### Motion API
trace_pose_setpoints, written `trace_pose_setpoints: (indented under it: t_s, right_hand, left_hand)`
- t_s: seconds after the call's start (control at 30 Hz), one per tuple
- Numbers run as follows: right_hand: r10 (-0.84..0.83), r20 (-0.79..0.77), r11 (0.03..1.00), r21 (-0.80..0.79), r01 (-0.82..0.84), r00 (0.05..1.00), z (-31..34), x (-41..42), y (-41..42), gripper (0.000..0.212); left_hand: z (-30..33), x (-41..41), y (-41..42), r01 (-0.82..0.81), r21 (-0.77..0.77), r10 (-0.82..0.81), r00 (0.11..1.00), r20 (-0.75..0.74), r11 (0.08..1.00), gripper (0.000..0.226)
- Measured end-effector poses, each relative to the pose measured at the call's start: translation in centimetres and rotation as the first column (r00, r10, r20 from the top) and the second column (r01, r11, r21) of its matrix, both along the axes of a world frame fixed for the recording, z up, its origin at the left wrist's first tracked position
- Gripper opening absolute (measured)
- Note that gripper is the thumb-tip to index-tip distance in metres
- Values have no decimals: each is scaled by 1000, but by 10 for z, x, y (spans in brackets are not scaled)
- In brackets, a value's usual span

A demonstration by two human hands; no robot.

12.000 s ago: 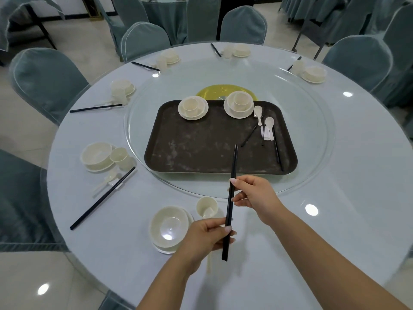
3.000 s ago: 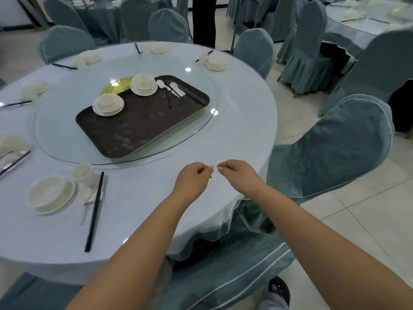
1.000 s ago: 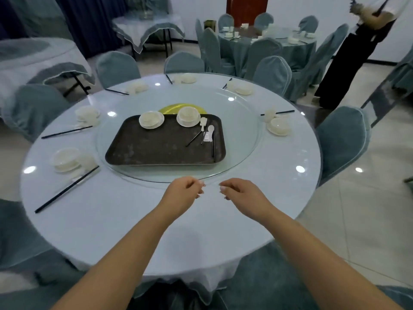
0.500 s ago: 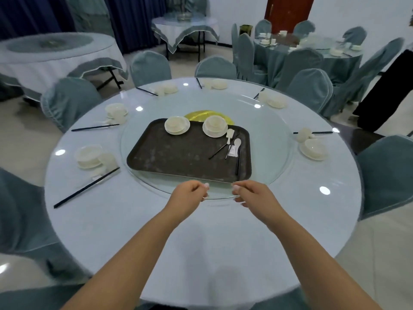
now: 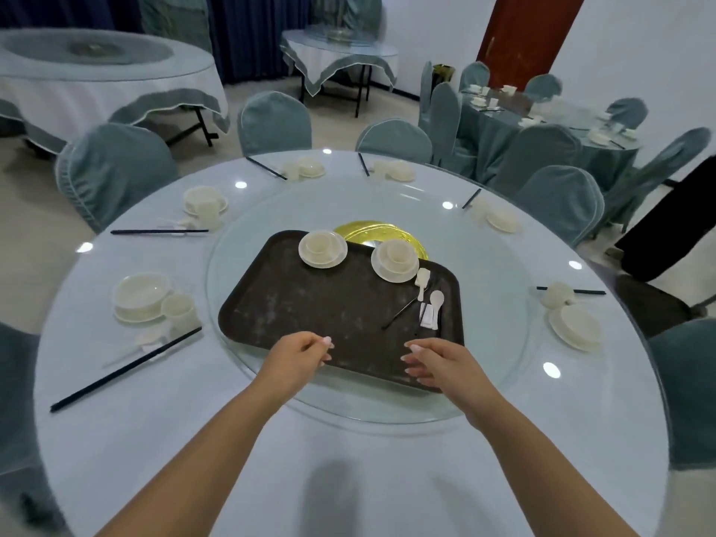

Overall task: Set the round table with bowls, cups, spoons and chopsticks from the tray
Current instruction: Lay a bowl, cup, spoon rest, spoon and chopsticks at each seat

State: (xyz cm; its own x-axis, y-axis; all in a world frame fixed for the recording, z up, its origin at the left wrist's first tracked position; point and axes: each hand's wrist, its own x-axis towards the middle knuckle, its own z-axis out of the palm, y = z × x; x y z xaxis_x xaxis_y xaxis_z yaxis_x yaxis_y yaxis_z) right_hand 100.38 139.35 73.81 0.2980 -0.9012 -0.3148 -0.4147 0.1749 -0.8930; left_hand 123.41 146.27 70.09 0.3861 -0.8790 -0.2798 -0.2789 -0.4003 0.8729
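Both hands reach over the near edge of the tray, empty. Left hand: fingers loosely curled, thumb and fingertips nearly together, holding nothing. Right hand: fingers relaxed and slightly apart, also empty. The step in hand looks like fetching the next place setting from the tray (a judgement from the empty table edge nearest the person). To do it well: the two bowl sets lie well beyond the fingertips at the tray's far side, so it may be easier to turn the glass turntable under the tray and bring them close than to stretch across; take bowl, saucer and cup as one stack with fingers under the saucer rim, keeping it level so the cup does not tip. Containers: the left bowl set, beyond the left fingers, is a saucer carrying a bowl with a small cup nested in it; the right bowl set, beyond the right fingers, is the same. Beside that second set, nearer the right fingers, lie two white spoons, small white rests, and loose black chopsticks. The remainder of the tray is bare. Around the round table, settings already stand at other seats.
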Motion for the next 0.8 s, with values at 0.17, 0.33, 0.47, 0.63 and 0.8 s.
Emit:
trace_pose_setpoints:
  t_s: [0.17, 0.33, 0.47, 0.63, 0.8]
  right_hand:
    - [6, 37, 996, 89, -9, 999, -18, 20, -24, 19]
    - [11, 48, 986, 164, -18, 999, -33, 38, -51, 20]
    - [-34, 63, 974, 226, 18, 997, -46, 56, -87, 20]
    - [-91, 50, 959, 275, 74, 995, -66, 86, -138, 19]
    - [-119, 34, 947, 303, 103, 992, -91, 125, -194, 17]
  left_hand:
    - [-9, 15, -10, -43, 54, 42, 999, 14, 998, 23]
    - [-14, 35, -32, -113, 101, 112, 994, 13, 988, 23]
    - [-25, 55, -63, -134, 136, 139, 990, -25, 982, 18]
    - [-47, 85, -112, -103, 205, 118, 991, -63, 973, 13]
    - [-71, 115, -170, -87, 265, 106, 993, -57, 960, 16]
